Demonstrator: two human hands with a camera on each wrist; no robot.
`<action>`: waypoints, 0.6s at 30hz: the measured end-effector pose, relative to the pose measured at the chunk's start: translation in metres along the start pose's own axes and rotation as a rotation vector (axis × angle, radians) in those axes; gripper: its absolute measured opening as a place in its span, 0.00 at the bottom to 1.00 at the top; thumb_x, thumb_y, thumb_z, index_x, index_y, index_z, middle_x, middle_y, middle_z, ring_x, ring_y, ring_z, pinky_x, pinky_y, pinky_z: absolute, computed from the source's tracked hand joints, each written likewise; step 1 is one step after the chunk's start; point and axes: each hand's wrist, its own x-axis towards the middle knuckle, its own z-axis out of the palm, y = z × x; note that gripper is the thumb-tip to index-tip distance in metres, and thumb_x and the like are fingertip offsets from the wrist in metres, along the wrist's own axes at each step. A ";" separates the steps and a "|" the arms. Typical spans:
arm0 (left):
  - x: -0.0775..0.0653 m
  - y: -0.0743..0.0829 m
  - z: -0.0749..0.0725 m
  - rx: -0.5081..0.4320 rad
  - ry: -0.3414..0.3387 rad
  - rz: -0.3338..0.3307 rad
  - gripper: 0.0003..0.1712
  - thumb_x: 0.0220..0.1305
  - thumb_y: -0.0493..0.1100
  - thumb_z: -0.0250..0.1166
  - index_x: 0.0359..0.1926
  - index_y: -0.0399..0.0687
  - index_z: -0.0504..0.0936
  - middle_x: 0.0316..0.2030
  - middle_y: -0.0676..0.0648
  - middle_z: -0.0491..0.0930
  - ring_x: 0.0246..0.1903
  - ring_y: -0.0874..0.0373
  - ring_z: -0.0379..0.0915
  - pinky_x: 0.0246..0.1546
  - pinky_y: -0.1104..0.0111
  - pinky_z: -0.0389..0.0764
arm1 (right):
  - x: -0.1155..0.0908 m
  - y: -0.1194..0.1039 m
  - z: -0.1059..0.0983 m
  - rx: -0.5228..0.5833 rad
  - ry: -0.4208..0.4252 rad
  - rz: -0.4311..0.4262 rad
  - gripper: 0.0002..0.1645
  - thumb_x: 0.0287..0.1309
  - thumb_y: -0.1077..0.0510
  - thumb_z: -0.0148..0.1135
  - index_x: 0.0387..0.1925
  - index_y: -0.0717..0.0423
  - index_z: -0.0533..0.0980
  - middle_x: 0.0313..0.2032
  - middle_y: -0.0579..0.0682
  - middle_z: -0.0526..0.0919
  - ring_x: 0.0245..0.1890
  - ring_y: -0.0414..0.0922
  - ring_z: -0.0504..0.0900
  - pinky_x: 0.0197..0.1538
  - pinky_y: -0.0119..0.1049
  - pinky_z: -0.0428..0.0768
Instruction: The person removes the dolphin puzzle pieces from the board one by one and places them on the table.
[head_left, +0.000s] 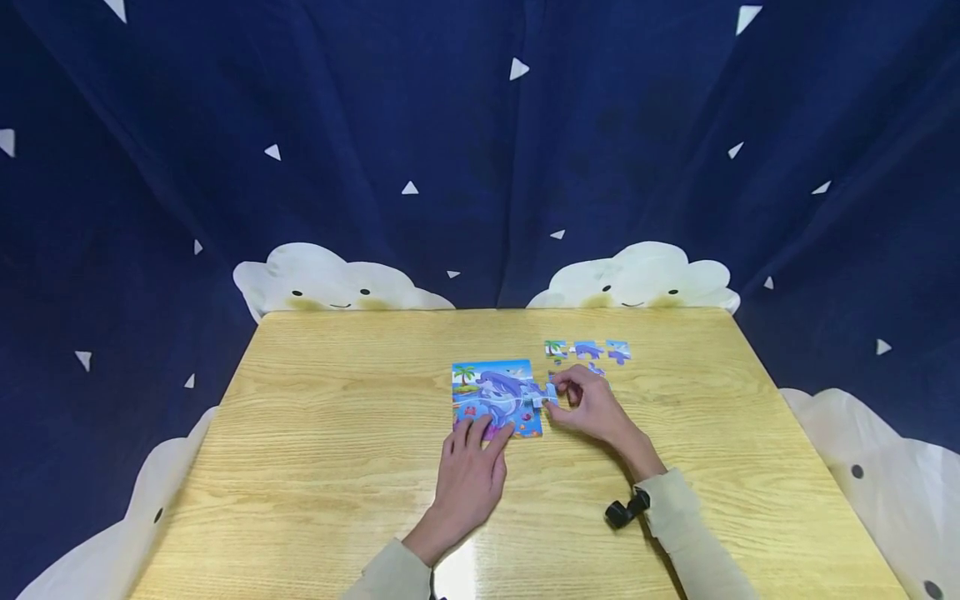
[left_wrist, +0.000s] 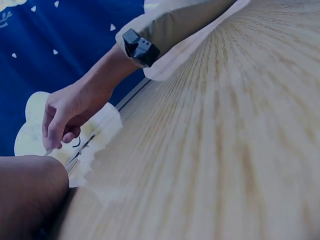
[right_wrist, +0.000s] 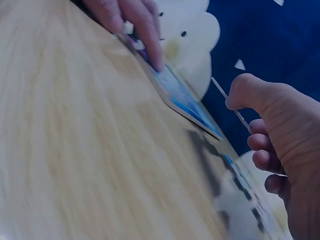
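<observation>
Head view: a thin, knobbed puzzle piece (head_left: pixel 551 393) is hovering at the right side of the dolphin puzzle (head_left: pixel 495 387), the right hand (head_left: pixel 594 408) pinching it by its edges. Any tilt could be making its tab snag on the neighbouring cutouts, and a weak pinch could be letting it slip. The left hand (head_left: pixel 471 471) is resting slightly spread fingers on the puzzle's near edge; uneven pressure might be shifting that flat, printed sheet. Jagged loose pieces (head_left: pixel 587 350) are lying farther right on the streaky-grained wooden table (head_left: pixel 337 433).
</observation>
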 end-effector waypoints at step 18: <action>0.001 0.000 -0.004 -0.009 -0.018 -0.003 0.27 0.78 0.48 0.50 0.73 0.63 0.75 0.68 0.43 0.71 0.68 0.38 0.63 0.66 0.44 0.66 | -0.025 0.041 -0.067 -0.070 0.126 0.161 0.21 0.48 0.65 0.80 0.46 0.62 0.84 0.33 0.54 0.81 0.28 0.45 0.76 0.30 0.24 0.73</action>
